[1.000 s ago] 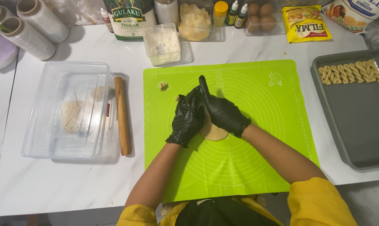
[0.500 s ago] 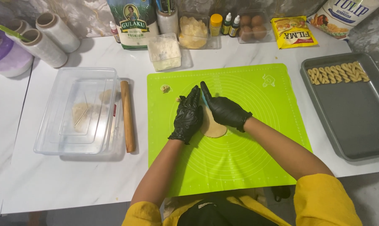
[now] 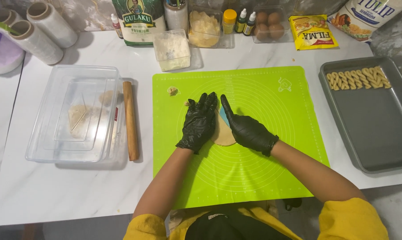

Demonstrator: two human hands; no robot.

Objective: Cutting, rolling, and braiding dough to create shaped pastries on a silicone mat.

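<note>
View, single: head-worn camera, looking steeply down from above the table (image 3: 54, 191). Faces away from the wearer toward the back wall. Near range; green mat (image 3: 263, 178) centred, arms entering from bottom edge.

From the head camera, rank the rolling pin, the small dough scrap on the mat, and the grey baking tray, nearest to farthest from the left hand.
Measured from the left hand:
1. Small dough scrap, just up and left on the green mat.
2. Rolling pin, off the mat's left edge.
3. Grey baking tray, far right, beyond the right hand.
</note>
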